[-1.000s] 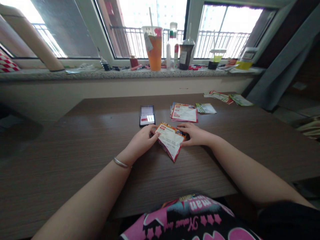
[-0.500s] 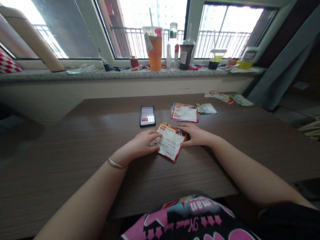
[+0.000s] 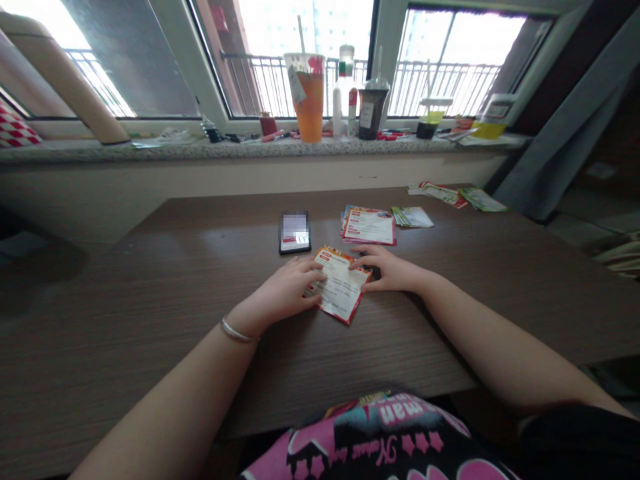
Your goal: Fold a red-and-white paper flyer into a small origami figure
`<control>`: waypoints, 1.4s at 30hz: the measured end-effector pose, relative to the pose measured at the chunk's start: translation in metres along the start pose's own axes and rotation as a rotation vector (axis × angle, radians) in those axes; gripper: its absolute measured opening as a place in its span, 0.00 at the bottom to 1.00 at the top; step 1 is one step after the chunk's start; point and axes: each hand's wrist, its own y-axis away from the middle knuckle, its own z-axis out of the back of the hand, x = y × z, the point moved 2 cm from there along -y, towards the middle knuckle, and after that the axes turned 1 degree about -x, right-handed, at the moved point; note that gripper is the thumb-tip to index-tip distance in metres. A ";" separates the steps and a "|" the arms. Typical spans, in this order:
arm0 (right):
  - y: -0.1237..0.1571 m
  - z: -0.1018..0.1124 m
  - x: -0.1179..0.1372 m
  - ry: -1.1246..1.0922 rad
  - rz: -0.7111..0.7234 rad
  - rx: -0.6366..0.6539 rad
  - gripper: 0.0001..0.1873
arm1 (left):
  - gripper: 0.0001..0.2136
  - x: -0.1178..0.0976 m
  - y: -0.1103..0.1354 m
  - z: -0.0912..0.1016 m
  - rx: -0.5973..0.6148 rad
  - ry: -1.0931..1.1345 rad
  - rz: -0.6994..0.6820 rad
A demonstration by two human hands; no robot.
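Observation:
A red-edged white leaflet (image 3: 343, 288) lies on the brown wooden table (image 3: 175, 280) in front of me. My left hand (image 3: 286, 288) rests on its left edge with the fingers laid flat over the paper. My right hand (image 3: 387, 269) presses its top right corner, fingers stretched out. A stack of similar leaflets (image 3: 369, 225) sits just beyond, and a black phone (image 3: 295, 233) with a lit screen lies to the stack's left.
More leaflets (image 3: 413, 216) and papers (image 3: 457, 195) lie at the far right of the table. On the stone window sill (image 3: 150, 150) stand an orange drink cup (image 3: 310, 97), a bottle (image 3: 343, 90), a dark cup (image 3: 371, 110) and small clutter. A grey curtain (image 3: 565, 127) hangs at the right.
The leaflet was lifted and tilted between both hands; it now lies flatter on the table. My left hand has slid down over its left edge and the right fingers have shifted slightly left.

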 end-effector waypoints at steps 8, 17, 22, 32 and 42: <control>-0.002 0.003 -0.001 -0.064 0.004 0.035 0.20 | 0.14 -0.008 -0.004 -0.007 -0.047 0.023 -0.138; -0.005 0.008 0.004 -0.132 0.002 -0.004 0.13 | 0.16 -0.018 -0.007 -0.011 -0.003 0.151 -0.221; -0.007 0.006 0.006 -0.162 -0.025 -0.043 0.09 | 0.17 -0.021 -0.006 -0.009 0.029 0.134 -0.209; -0.007 -0.003 0.001 -0.154 -0.092 -0.152 0.07 | 0.19 -0.029 -0.007 -0.006 0.074 0.087 -0.150; -0.011 -0.004 0.004 -0.140 -0.166 -0.235 0.07 | 0.21 -0.029 -0.006 -0.010 0.036 0.056 -0.157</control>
